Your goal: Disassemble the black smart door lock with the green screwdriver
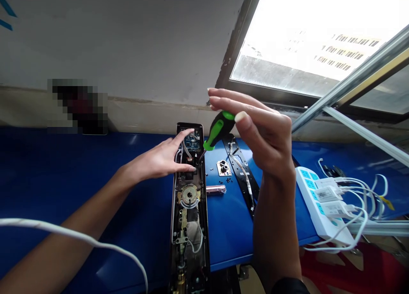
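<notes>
A long, narrow, black-framed housing (206,226) lies lengthwise on the blue table, its inner parts exposed. It looks like an electronic door lock; a circuit board (191,145), wires and a round metal disc (189,195) show inside. My left hand (159,159) rests across its far end, index finger and thumb spread apart around the board area; its other fingers are mostly hidden. In my right hand (265,132) is a green and black screwdriver (219,130), tilted, thumb and fingers at the top of the handle. Its shaft points down into the housing beside my left thumb.
Right of the housing lie a small metal plate with a black part (223,168), several tiny screws (228,180), a shiny cylinder (216,189) and a black panel (241,170) with a wrapped cable. A white power strip (315,200) with plugged chargers stands farther right. A white cable (96,243) crosses the left foreground.
</notes>
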{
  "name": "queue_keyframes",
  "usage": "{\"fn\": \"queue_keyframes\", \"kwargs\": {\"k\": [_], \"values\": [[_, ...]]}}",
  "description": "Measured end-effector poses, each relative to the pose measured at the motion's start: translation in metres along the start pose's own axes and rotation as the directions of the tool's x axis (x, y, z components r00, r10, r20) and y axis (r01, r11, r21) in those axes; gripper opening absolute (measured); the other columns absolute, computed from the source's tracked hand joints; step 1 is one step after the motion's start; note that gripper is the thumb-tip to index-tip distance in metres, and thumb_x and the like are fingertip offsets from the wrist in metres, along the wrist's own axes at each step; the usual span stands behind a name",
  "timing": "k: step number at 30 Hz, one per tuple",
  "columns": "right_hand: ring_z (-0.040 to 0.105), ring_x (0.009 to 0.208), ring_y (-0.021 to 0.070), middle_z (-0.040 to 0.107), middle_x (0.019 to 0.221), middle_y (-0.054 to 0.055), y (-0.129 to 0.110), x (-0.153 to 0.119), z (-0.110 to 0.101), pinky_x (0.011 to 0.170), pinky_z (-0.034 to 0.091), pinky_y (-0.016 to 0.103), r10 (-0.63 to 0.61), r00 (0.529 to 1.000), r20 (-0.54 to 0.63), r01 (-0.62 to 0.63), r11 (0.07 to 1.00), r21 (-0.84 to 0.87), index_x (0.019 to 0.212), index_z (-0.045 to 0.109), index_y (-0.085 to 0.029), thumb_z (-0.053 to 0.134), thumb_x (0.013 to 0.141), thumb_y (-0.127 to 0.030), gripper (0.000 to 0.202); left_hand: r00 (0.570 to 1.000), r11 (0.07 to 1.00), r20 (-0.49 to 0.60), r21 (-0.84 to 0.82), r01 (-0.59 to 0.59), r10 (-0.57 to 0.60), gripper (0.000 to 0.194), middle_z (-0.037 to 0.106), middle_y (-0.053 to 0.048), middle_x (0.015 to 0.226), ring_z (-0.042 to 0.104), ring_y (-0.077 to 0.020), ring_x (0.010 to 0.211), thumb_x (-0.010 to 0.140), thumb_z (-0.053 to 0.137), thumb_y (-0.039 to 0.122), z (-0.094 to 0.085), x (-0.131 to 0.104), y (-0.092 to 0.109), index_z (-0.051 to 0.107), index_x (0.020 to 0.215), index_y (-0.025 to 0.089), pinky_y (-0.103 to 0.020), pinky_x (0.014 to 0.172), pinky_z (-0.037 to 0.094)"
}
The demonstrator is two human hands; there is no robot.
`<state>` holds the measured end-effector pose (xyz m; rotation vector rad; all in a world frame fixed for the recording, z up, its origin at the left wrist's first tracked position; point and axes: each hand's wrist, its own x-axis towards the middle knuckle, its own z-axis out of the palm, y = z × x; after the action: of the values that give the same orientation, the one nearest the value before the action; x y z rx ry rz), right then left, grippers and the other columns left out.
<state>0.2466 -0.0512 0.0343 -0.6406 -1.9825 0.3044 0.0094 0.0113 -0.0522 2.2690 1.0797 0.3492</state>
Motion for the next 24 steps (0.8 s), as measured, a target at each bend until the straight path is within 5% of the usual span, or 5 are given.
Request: {"fn": "queue_keyframes", "kwargs": {"k": [4, 8, 14, 20, 24], "values": [[0.073, 0.112, 0.0246, 0.074, 0.128, 0.003, -0.0054, -0.0018, -0.0019, 0.097, 0.065, 0.047, 0.063, 0.996, 0.060, -0.066, 0.997, 0.039, 0.131, 0.071, -0.028, 0.060, 0.101, -0.026, 0.032, 1.000, 1.000, 0.004, 0.002, 0.016, -0.016, 0.115, 0.044, -0.011, 0.164, 0.041, -0.0397, 0.150, 0.078, 0.075, 0.067, 0.0002, -0.0002, 0.0007, 0.010, 0.167, 0.033, -0.051, 0.119, 0.040], [0.073, 0.096, 0.0238, 0.077, 0.103, 0.002, -0.0039, -0.0016, -0.0015, 0.082, 0.068, 0.042, 0.059, 0.995, -0.080, -0.064, 0.996, -0.055, 0.108, 0.081, -0.033, 0.086, 0.082, -0.028, 0.028, 1.000, 1.000, -0.001, -0.002, 0.000, 0.000, 0.113, 0.044, -0.011, 0.164, 0.042, -0.0405, 0.149, 0.079, 0.075, 0.065, 0.0004, -0.0004, 0.0014, 0.012, 0.167, 0.033, -0.053, 0.119, 0.040], [0.072, 0.115, 0.0240, 0.073, 0.131, 0.002, -0.0076, -0.0002, 0.0026, 0.101, 0.063, 0.043, 0.101, 0.995, -0.009, -0.100, 0.995, 0.008, 0.129, 0.073, -0.029, 0.057, 0.101, -0.021, 0.033, 1.000, 1.000, 0.004, -0.011, 0.001, -0.001, 0.112, 0.044, -0.009, 0.164, 0.044, -0.0390, 0.148, 0.079, 0.075, 0.063, 0.0000, -0.0019, 0.0018, 0.011, 0.167, 0.034, -0.051, 0.118, 0.041], [0.073, 0.088, 0.0201, 0.078, 0.101, -0.001, -0.0028, -0.0006, 0.0012, 0.075, 0.065, 0.038, -0.026, 0.998, -0.065, 0.029, 0.999, 0.042, 0.114, 0.080, -0.034, 0.085, 0.081, -0.017, 0.038, 1.000, 1.000, 0.003, -0.012, -0.001, 0.001, 0.113, 0.041, -0.010, 0.166, 0.044, -0.0401, 0.148, 0.079, 0.076, 0.064, 0.0005, -0.0026, 0.0019, 0.011, 0.167, 0.035, -0.052, 0.119, 0.040], [0.072, 0.095, 0.0211, 0.077, 0.109, 0.002, -0.0032, -0.0003, 0.0015, 0.078, 0.066, 0.040, -0.023, 1.000, 0.001, 0.023, 1.000, 0.010, 0.121, 0.078, -0.033, 0.083, 0.084, -0.020, 0.039, 1.000, 1.000, 0.002, -0.022, -0.004, 0.004, 0.111, 0.042, -0.010, 0.165, 0.043, -0.0396, 0.149, 0.080, 0.075, 0.063, -0.0001, -0.0041, 0.0029, 0.012, 0.167, 0.035, -0.052, 0.118, 0.041]]}}
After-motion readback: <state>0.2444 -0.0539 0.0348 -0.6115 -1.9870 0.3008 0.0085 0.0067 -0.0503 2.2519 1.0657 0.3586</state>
